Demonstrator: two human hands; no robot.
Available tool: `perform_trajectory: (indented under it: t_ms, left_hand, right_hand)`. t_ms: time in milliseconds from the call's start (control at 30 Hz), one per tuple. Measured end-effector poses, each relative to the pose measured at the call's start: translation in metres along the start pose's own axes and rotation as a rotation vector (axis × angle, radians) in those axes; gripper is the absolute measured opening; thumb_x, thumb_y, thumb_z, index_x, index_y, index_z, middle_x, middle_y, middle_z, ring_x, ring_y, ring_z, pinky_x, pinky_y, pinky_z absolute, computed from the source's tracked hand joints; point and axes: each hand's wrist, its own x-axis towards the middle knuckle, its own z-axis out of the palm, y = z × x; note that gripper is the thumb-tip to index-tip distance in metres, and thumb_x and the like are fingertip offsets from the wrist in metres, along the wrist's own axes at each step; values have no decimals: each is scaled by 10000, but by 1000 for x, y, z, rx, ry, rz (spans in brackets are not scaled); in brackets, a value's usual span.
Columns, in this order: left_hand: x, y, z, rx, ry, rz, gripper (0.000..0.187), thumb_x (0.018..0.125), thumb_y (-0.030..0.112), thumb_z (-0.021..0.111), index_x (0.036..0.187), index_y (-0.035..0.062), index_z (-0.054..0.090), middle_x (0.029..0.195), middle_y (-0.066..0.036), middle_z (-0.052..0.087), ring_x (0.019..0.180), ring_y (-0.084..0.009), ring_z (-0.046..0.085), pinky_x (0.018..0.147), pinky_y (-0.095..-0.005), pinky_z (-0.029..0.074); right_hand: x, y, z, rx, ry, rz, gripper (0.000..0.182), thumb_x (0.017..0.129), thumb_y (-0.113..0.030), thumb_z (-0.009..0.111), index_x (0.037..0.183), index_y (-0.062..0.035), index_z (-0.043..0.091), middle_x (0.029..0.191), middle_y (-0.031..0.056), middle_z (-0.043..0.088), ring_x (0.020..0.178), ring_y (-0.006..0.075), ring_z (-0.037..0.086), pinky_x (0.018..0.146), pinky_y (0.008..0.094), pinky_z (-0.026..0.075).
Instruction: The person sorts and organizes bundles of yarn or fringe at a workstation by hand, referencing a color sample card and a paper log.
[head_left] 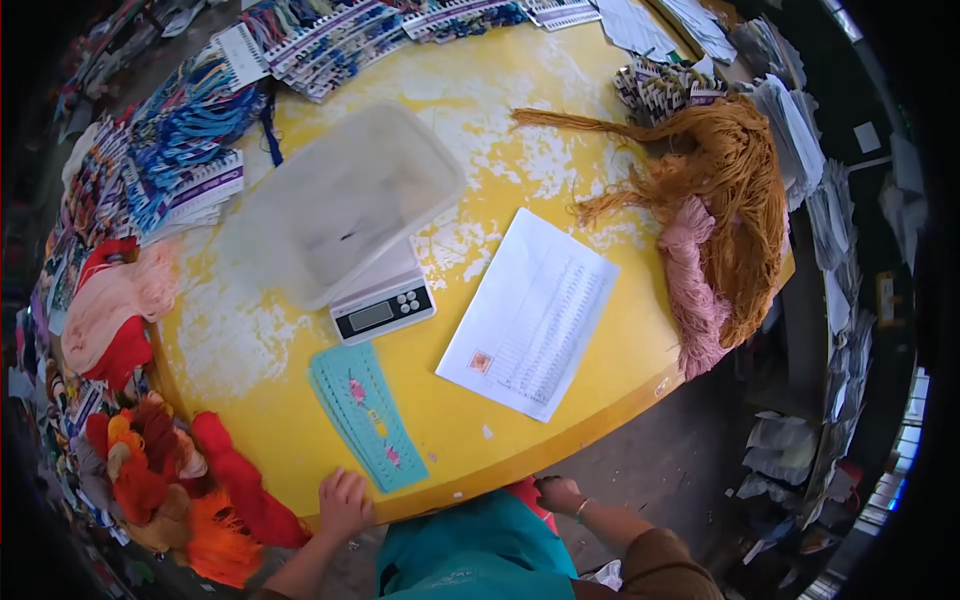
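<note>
My left hand [346,500] rests at the table's front edge, its fingers apart and holding nothing, just beside a fanned stack of teal cards [370,415] with pink flower patterns. Off the table edge, near my lap, is my right hand [558,494], its fingers curled; whether anything is in them is hidden. A white printed sheet [530,315] lies in the middle of the yellow table [290,465]. Behind the cards stands a digital scale [385,308], with a translucent plastic tub [350,205] on top, partly overhanging it.
Red and orange yarn bundles [235,470] lie at the front left. Blue thread hanks [205,110] with white cards line the back left. Brown yarn [735,170] and a pink skein [690,285] lie on the right. Paper stacks [785,140] stand beyond them.
</note>
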Motion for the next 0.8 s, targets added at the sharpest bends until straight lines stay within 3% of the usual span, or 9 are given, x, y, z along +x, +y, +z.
perform_trajectory:
  t_ms: [67,133,267,433,600,800]
  left_hand:
    - [-3,-3,5,20,-31,22,438,775,237,655,1178,96,556,1236,-121,503,1211,-363,442,1002,-531,354]
    - [-12,-6,8,46,-66,26,457,756,292,664,1175,137,568,1275,-101,493,1245,-346,427,1028,-533,329]
    - [-10,-4,4,83,-90,-20,441,755,307,668,1160,156,582,1261,-81,509,1224,-319,451,1022,-514,334]
    - [-7,-2,2,63,-119,-22,403,767,345,669,1133,187,612,1194,-24,567,1145,-257,511,1014,-468,338]
    - [-6,-3,-5,79,-163,-21,417,785,368,659,1165,202,619,1248,1,570,1155,-224,515,1040,-439,324]
    - [-3,-4,-13,48,-142,-5,475,803,376,650,1242,199,608,1302,1,558,1205,-205,501,1060,-426,314]
  right_hand:
    - [28,11,27,-194,-21,26,403,738,-281,630,1087,-80,648,1184,175,634,1086,356,604,833,516,514]
    - [68,12,69,-561,54,-259,366,809,-294,620,1103,-77,645,1164,132,637,1110,314,584,869,546,487]
    - [113,4,110,-616,27,-269,330,821,-284,622,1068,-66,647,1123,127,642,1065,294,587,844,521,490]
    - [136,20,126,-417,-30,-25,290,835,-273,624,1024,-53,649,1072,120,647,1010,268,591,812,489,494]
    - [137,40,118,-76,8,257,257,850,-261,627,979,-40,651,1022,113,653,954,243,595,780,457,498]
    - [135,60,89,664,242,502,231,867,-246,630,927,-25,653,961,104,659,888,212,599,741,419,502]
